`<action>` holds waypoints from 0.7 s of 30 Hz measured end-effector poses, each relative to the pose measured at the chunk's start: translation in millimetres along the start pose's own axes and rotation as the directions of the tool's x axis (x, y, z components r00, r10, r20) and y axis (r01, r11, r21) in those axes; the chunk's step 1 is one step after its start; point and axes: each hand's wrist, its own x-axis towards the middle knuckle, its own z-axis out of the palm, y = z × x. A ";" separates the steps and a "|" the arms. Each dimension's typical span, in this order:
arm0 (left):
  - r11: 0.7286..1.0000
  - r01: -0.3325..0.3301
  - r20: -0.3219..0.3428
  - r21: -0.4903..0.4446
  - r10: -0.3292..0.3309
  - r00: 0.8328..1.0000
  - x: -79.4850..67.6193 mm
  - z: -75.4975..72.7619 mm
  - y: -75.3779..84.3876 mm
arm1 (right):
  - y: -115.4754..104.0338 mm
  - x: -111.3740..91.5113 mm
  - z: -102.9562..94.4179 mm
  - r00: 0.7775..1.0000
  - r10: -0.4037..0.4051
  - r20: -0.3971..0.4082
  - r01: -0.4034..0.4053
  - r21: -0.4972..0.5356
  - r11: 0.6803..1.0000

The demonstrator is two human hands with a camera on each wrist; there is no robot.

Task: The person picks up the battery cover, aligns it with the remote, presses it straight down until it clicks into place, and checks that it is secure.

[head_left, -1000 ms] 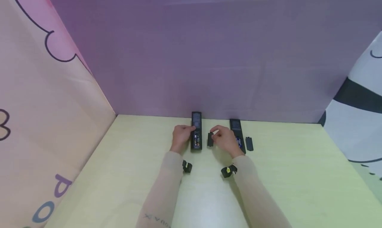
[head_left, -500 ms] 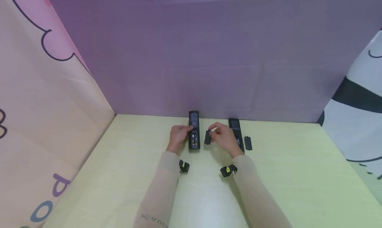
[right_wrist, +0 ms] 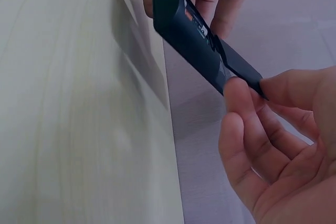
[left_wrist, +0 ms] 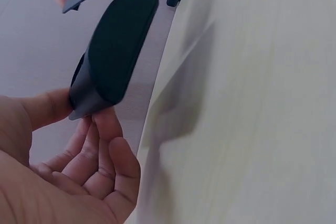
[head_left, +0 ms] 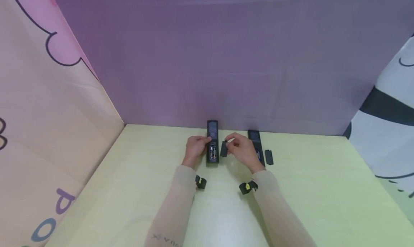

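Note:
A black remote (head_left: 212, 142) is lifted off the yellow-green table (head_left: 145, 189), back side up, with its battery bay open and batteries showing. My left hand (head_left: 195, 149) grips its left edge between thumb and fingers; the remote (left_wrist: 113, 51) appears dark and rounded in the left wrist view. My right hand (head_left: 240, 149) pinches a small black battery cover (head_left: 223, 149) right beside the remote's open bay. In the right wrist view the cover (right_wrist: 242, 68) touches the remote (right_wrist: 186, 30) at its edge.
A second black remote (head_left: 256, 146) lies on the table right of my right hand, with its own loose cover (head_left: 268, 156) beside it. A purple wall stands close behind; patterned panels close off the left and right sides.
My right hand has brought the battery cover leftwards, closer to the remote's open bay. My left hand still holds the remote in nearly the same place.

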 end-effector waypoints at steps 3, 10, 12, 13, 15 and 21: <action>1.000 -0.018 -0.005 0.022 0.018 1.000 -1.2 1.4 -0.3 | -0.6 -2.5 0.3 1.000 -0.019 -0.015 0.020 0.020 1.000; 0.999 -0.043 -0.001 0.014 0.043 0.999 -3.2 3.5 -0.1 | -4.6 -6.5 3.0 0.998 -0.041 -0.042 0.042 0.032 0.999; 0.999 -0.043 0.004 0.010 0.043 0.999 -3.7 4.3 -0.1 | -5.7 -7.1 4.3 0.999 -0.036 -0.036 0.038 0.035 0.999; 0.999 -0.045 0.005 0.010 0.045 0.999 -3.9 4.7 0.0 | -6.3 -7.2 4.9 0.999 -0.035 -0.037 0.037 0.033 0.999; 0.999 -0.046 0.005 0.008 0.046 0.999 -4.4 5.6 0.2 | -7.2 -7.1 5.8 0.999 -0.035 -0.036 0.036 0.031 0.999; 0.998 -0.061 0.005 0.006 0.061 0.998 -5.0 9.3 0.8 | -9.6 -8.3 4.1 0.997 -0.049 -0.052 0.050 0.022 0.999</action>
